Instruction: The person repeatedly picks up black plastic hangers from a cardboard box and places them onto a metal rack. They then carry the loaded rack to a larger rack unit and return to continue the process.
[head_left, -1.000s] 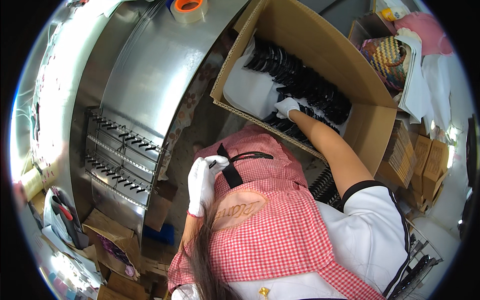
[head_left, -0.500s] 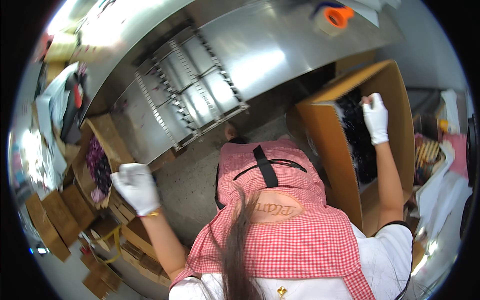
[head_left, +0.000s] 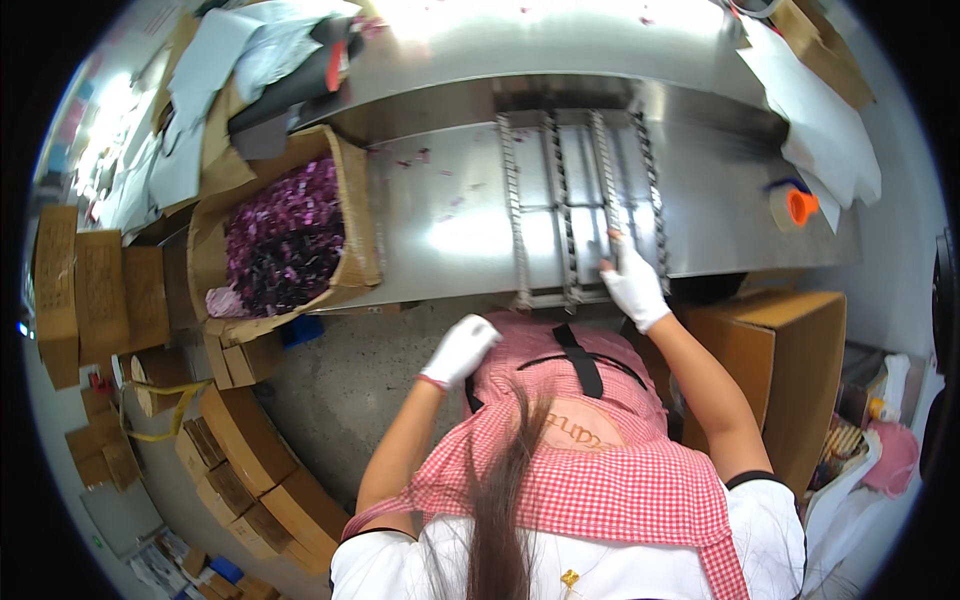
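Note:
A metal rack with several notched parallel bars and thin crossbars lies on the steel worktable. My right hand, in a white glove with bare fingertips, reaches over the rack's near right part. Its thumb and forefinger are apart, and nothing shows between them; whether they touch a bar I cannot tell. My left hand, also white-gloved, hovers in front of my checked apron, near the table's front edge. Its fingers are curled closed, with nothing showing out of them.
At the table's left stands an open carton of shiny purple foil strips. A tape dispenser with an orange hub sits at the right. Below the table's right end stands a large cardboard box. Stacked cartons fill the left floor.
My right hand has left the large box and come to the rack. My left hand has moved from beside the foil carton to my apron. The view has turned, levelling the table.

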